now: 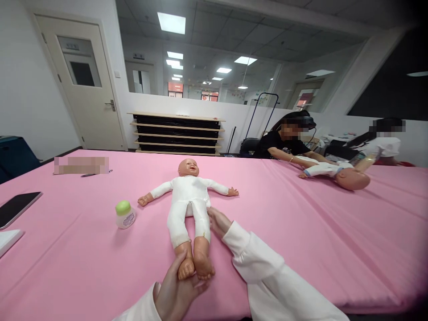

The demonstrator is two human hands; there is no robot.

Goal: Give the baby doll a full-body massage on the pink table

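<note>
A baby doll (189, 189) lies face up on the pink cover, with a white cloth body, spread arms and bare plastic feet. My left hand (177, 285) is closed around its feet, thumb over one ankle and fingers underneath. Against the side of the doll's hip and thigh rests my right hand (219, 221), its fingers stretched out; the fingertips are partly hidden by the doll. A small jar (125, 215) with a green lid stands to the left of the doll.
A phone (18, 208) and a white object (10, 240) lie at the left of the pink-covered table (83, 267). A pen (95, 174) lies farther back. Across the table, a person in black (284, 145) handles another doll (352, 178); another person (386, 145) sits behind.
</note>
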